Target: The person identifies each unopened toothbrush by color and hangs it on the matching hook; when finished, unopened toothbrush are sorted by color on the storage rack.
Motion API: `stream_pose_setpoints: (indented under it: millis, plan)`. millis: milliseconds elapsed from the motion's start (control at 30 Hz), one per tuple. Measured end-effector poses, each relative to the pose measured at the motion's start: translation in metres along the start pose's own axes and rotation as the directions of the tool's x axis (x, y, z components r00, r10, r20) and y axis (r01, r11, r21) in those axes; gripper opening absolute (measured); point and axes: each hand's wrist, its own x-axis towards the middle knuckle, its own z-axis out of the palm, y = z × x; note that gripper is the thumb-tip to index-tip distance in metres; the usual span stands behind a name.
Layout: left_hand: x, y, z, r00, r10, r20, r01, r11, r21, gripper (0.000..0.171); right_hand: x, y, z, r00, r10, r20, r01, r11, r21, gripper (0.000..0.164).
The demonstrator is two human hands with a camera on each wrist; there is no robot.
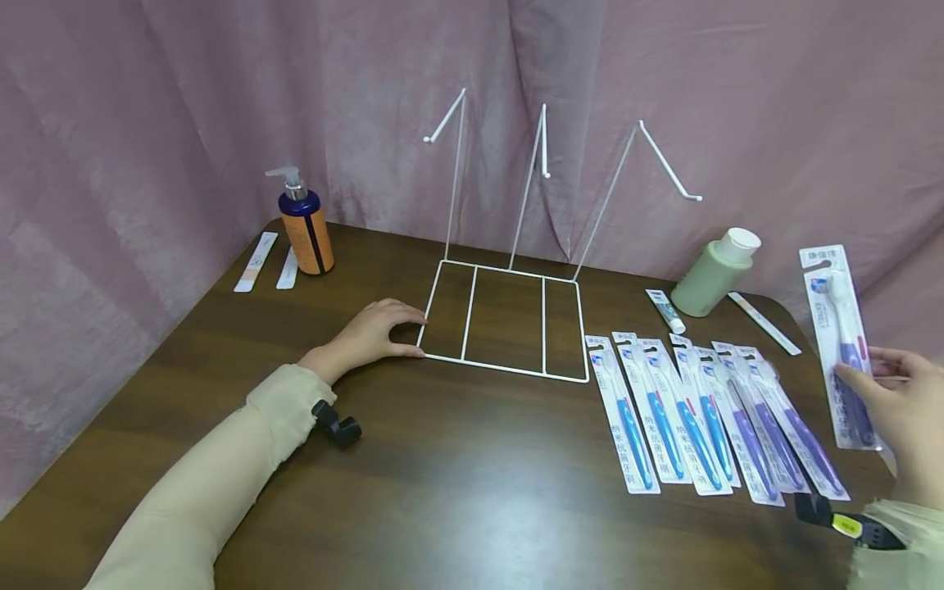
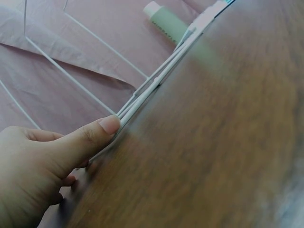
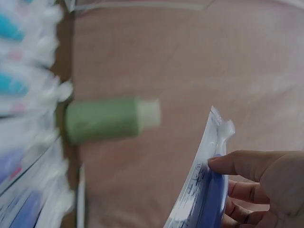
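My right hand (image 1: 910, 401) pinches a packaged toothbrush (image 1: 837, 328) with a purple handle, thumb in front, raised at the table's right edge. In the right wrist view, the toothbrush pack (image 3: 202, 190) is seen partly side-on. At the left front corner of a white wire display rack (image 1: 505, 369), my left hand (image 1: 372, 332) grips the frame with thumb and fingers. The left wrist view has the thumb (image 2: 90, 137) on the wire, other fingers partly hidden. Three upright rods with hooked arms rise from the rack's back. Several packaged toothbrushes (image 1: 623, 414), blue and purple, lie fanned out right of the rack.
A green bottle (image 1: 708, 279) with a white cap stands behind the toothbrushes, beside a small toothpaste tube (image 1: 666, 311) and a thin white packet (image 1: 764, 324). At the back left are an orange pump bottle (image 1: 306, 233) and two white packets (image 1: 256, 262). Pink curtain hangs behind.
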Motion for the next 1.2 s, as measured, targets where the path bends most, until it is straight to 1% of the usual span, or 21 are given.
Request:
stream_pose_setpoints:
  millis: [33, 67, 133, 167, 200, 267, 333, 433, 533, 633, 833, 1100, 1200]
  plan:
    - [-0.001, 0.0, 0.0, 1.0, -0.002, 0.0, 0.002, 1.0, 0.0, 0.059, -0.001, -0.01, 0.0, 1.0, -0.02, -0.005, 0.02, 0.999, -0.035, 0.034]
    - [-0.002, 0.0, 0.0, 1.0, -0.004, 0.0, 0.004, 1.0, -0.001, 0.059, -0.002, -0.02, 0.001, 0.999, -0.038, -0.018, 0.036, 0.997, -0.065, 0.043]
    - [-0.002, 0.0, 0.0, 1.0, -0.003, 0.002, 0.003, 1.0, -0.003, 0.059, -0.005, -0.038, 0.002, 0.998, -0.055, -0.041, 0.05, 0.993, -0.104, 0.043]
    - [-0.002, 0.0, -0.001, 1.0, -0.006, 0.003, 0.006, 1.0, -0.007, 0.059, -0.006, -0.046, 0.002, 0.996, -0.077, -0.051, 0.07, 0.99, -0.121, 0.043]
    - [-0.002, 0.0, -0.001, 1.0, -0.004, 0.003, 0.004, 1.0, -0.008, 0.059, -0.008, -0.055, 0.003, 0.994, -0.095, -0.059, 0.086, 0.986, -0.14, 0.047]
    - [-0.001, 0.001, -0.001, 1.0, -0.009, 0.005, 0.009, 1.0, -0.013, 0.059, -0.012, -0.07, 0.007, 0.99, -0.122, -0.074, 0.11, 0.983, -0.15, 0.047]
    - [-0.001, 0.001, -0.001, 1.0, -0.008, 0.006, 0.008, 1.0, -0.012, 0.059, -0.017, -0.084, 0.014, 0.984, -0.151, -0.094, 0.14, 0.983, -0.121, 0.045]
    - [-0.001, 0.001, -0.002, 1.0, -0.009, 0.007, 0.009, 1.0, -0.011, 0.058, -0.025, -0.102, 0.028, 0.977, -0.176, -0.118, 0.173, 0.984, -0.033, 0.043]
    - [-0.001, 0.001, -0.001, 1.0, -0.011, 0.008, 0.011, 1.0, -0.012, 0.058, -0.032, -0.115, 0.041, 0.969, -0.211, -0.126, 0.218, 0.975, 0.042, 0.041]
    - [-0.001, 0.001, 0.0, 1.0, -0.012, 0.008, 0.012, 1.0, -0.009, 0.059, -0.038, -0.125, 0.052, 0.96, -0.252, -0.122, 0.262, 0.962, 0.073, 0.041]
    - [-0.003, 0.0, 0.001, 1.0, -0.015, 0.003, 0.015, 1.0, 0.003, 0.058, -0.044, -0.137, 0.07, 0.935, -0.329, -0.13, 0.341, 0.936, 0.082, 0.039]
    - [-0.002, 0.002, 0.001, 1.0, -0.007, -0.005, 0.007, 1.0, -0.011, 0.056, -0.045, -0.143, 0.089, 0.918, -0.376, -0.125, 0.389, 0.915, 0.107, 0.04]
    - [-0.002, 0.005, 0.002, 1.0, -0.012, -0.009, 0.012, 1.0, -0.01, 0.056, -0.043, -0.142, 0.099, 0.909, -0.393, -0.138, 0.41, 0.903, 0.126, 0.04]
